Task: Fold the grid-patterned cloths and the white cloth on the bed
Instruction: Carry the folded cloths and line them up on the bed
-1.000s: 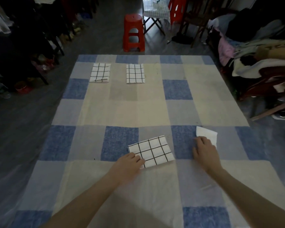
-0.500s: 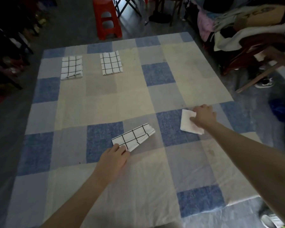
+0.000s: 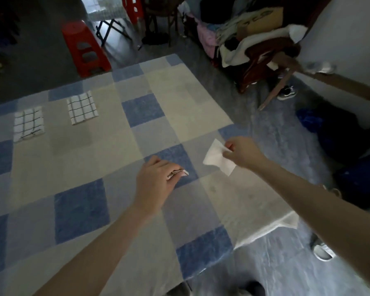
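The white cloth (image 3: 218, 158) hangs pinched in the right hand (image 3: 241, 152) near the bed's (image 3: 190, 103) right edge. The left hand (image 3: 156, 180) grips a folded grid cloth (image 3: 178, 173) just beside it. Two folded grid cloths (image 3: 82, 107) lie well apart at the far edge

The left hand (image 3: 153, 180) hides nearly all of the grid-patterned cloth (image 3: 178, 173), leaving only an edge showing.

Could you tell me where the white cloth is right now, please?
In the head view it is right of centre, pinched in the right hand: the white cloth hangs over the bed near its right edge, right of the left hand.
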A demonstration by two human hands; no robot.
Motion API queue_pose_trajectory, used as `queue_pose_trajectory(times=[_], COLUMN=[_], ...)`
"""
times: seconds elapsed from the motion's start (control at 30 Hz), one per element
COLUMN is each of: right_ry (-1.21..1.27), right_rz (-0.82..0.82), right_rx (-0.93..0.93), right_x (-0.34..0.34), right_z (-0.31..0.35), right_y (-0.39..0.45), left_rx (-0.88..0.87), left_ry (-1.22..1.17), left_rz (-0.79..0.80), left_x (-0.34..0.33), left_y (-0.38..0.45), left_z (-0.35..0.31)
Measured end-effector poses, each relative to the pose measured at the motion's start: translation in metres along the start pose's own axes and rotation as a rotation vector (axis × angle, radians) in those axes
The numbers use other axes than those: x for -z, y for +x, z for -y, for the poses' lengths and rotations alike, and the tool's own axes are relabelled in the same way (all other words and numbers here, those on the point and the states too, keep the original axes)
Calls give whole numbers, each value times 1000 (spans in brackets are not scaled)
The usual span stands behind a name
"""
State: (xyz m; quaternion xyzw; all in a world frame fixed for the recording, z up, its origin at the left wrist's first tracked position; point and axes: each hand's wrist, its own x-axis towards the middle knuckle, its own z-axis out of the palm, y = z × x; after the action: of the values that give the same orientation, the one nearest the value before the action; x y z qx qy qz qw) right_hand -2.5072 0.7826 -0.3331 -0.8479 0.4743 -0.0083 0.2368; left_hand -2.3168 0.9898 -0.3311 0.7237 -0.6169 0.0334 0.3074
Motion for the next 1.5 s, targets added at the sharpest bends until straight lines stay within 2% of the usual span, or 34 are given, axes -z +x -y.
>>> queue_pose_trajectory(times=[0.1,0.2,0.37,0.5,0.63,0.93,1.17,1.37,1.5], right_ry=[-2,13,-15,-84,-100,-185,-295,-297,-311], right_rz=[-64,-106,-134,-162,-211,-136,-45,-98,-54], right_rx=[-12,-6,-34,-82,-95,-76,-20,57,123], right_x=[45,91,157,196,223,266,312,364,373], right_z=[-53,-120,-224,-289,-336,-391,-412,-416,-411], right_y=[-39,-74,-124,-150,-156,-89,47,152,214], left_rx=[-64,-130,-280,-293,-304,-233,-107,-31,22], left_ry=[46,227,288,438,474,567,593,570,583], left_rz=[72,173,333,410,441,502,547,548,543], left_x=[-32,-65,-122,-157,-187,-241,-290,-312,-316], left_y=[37,70,120,155,188,275,386,477,513], left_z=[-66,-138,-252,-335,-381,-412,-399,-388,-367])
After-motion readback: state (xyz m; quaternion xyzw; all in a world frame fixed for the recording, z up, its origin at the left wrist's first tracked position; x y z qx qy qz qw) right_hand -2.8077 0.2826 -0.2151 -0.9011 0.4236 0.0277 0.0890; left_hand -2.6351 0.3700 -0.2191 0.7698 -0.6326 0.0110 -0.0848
